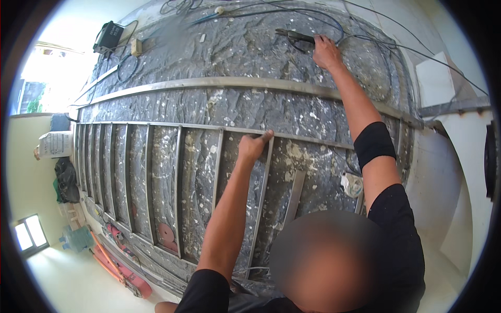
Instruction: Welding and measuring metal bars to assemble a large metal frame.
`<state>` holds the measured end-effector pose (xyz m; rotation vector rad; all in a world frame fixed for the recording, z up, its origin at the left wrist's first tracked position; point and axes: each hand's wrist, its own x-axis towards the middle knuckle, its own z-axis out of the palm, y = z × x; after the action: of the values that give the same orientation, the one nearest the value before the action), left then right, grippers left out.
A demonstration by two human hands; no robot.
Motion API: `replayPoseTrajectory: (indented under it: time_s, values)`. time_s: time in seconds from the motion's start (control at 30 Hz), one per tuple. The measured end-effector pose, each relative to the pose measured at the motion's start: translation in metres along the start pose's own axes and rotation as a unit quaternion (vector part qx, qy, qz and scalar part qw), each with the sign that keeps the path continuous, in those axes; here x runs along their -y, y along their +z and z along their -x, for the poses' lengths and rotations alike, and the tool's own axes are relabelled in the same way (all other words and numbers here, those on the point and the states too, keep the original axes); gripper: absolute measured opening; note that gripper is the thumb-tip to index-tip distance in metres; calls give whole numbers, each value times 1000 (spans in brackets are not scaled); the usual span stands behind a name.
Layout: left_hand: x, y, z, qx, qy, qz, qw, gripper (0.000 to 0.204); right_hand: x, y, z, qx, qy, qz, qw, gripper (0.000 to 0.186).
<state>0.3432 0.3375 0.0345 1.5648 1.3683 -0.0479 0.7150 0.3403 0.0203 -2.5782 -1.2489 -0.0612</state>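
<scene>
My left hand (252, 147) is closed on the top rail of a ladder-like metal frame (201, 127), where a rung meets the rail. The frame lies flat, with several rungs running towards me. Farther out, at the upper right, my right hand (325, 52) grips the black handle of a welding electrode holder (296, 35). Its jaw end points left, above the dark sheet. I cannot make out a rod in it. Between the holder and the frame runs a long metal bar (219, 82), apart from the frame's rail.
A paint-spattered dark sheet (156, 101) covers the floor. A black box-shaped machine (108, 37) with cables stands at the far left. Dark cables (365, 37) curve across the upper right. A short metal piece (295, 195) and a white roll-like object (352, 184) lie near me. A red grinder (116, 235) sits lower left.
</scene>
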Motion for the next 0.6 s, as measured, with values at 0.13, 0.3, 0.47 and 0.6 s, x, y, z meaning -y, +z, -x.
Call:
replayPoseTrajectory:
  time_s: [0.13, 0.3, 0.47, 0.6]
  values:
    - [20, 12, -11, 23, 15, 40, 999, 66, -4, 27, -24, 2, 21, 62, 998, 54]
    - [23, 10, -28, 31, -21, 25, 999, 58, 2, 22, -28, 36, -36, 64, 997, 36]
    - [20, 13, -22, 8, -26, 106, 994, 59, -1, -7, -2, -52, -107, -32, 992, 29]
    - [38, -1, 11, -90, 45, 131, 986, 52, 23, -78, 63, -41, -119, -341, 932, 27]
